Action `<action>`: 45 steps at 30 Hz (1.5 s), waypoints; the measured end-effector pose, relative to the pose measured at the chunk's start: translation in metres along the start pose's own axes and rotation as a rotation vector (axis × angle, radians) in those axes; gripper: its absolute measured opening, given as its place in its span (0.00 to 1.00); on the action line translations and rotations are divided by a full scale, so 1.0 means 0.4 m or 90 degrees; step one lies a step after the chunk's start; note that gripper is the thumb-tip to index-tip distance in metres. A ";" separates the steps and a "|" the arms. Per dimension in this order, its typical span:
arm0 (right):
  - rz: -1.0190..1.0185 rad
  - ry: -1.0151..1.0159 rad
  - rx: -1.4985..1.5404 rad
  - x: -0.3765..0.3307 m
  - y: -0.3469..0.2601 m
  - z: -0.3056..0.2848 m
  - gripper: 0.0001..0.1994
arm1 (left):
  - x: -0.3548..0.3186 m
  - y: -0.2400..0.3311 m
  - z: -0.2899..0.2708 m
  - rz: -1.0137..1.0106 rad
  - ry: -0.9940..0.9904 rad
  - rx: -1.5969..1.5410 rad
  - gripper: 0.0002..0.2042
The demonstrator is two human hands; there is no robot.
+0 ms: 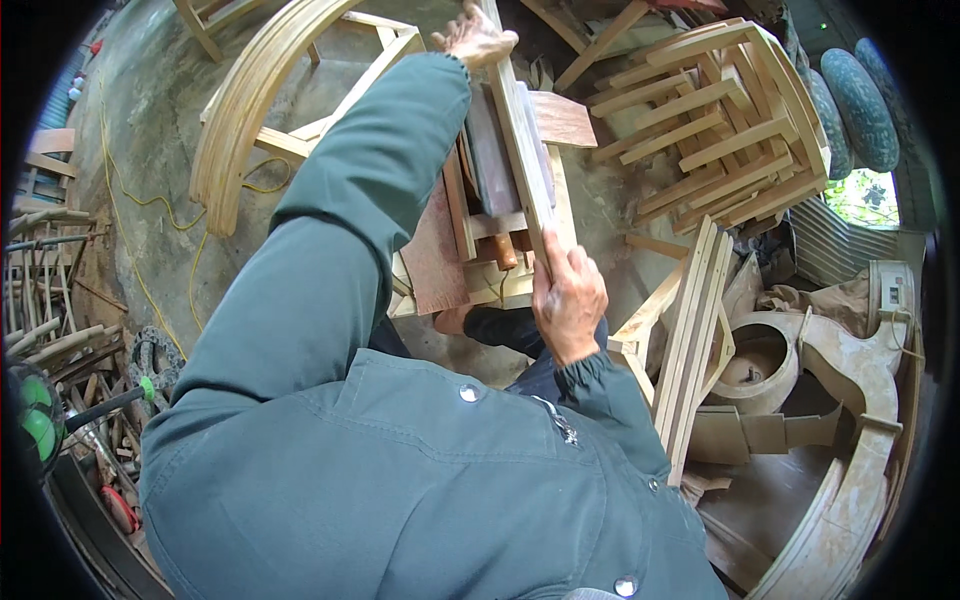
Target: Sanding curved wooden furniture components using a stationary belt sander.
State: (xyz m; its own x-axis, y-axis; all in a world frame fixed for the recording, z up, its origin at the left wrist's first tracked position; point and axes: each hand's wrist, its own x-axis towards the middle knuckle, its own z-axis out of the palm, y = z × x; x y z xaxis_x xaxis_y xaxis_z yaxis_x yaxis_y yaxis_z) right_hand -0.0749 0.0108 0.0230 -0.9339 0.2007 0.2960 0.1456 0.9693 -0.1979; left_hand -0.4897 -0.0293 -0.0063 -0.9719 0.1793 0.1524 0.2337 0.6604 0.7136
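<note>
A long pale wooden strip [522, 140] runs away from me, on edge, over a wood-framed bench fixture. My left hand [475, 40] is stretched far forward and closed on the strip toward its far end. Close to my body, my right hand [571, 300] grips the strip's near end. Just left of the strip, a flat grey surface [487, 155], perhaps a sanding belt, lies in the frame. Below it sits an orange-brown cylinder [506, 252], next to a thin board [437, 255]. The strip hides the grey surface's right edge.
Curved wooden pieces [235, 110] stand at the far left, near a yellow cord [135, 255] on the floor. Stacked slatted frames [740, 120] are at the far right. Wooden rails [693, 340] and a carved curved frame [850, 370] stand close on my right. A green-bladed fan [37, 415] is at left.
</note>
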 end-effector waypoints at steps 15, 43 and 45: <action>0.040 -0.095 -0.075 -0.606 0.043 -0.307 0.35 | -0.488 0.071 -0.034 0.072 -0.075 0.170 0.52; -0.004 0.012 0.016 0.167 -0.049 0.099 0.28 | 0.212 -0.066 -0.001 -0.024 -0.026 -0.316 0.56; -0.008 0.022 0.020 0.220 -0.047 0.131 0.28 | 0.227 -0.068 0.002 -0.026 -0.032 -0.303 0.54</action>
State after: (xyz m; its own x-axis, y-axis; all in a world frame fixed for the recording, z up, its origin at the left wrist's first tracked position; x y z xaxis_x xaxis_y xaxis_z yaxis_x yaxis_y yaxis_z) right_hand -0.1770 0.0029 0.0038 -0.9237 0.1939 0.3303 0.1233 0.9670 -0.2229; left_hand -0.5841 -0.0302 -0.0125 -0.9749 0.2027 0.0924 0.1450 0.2623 0.9540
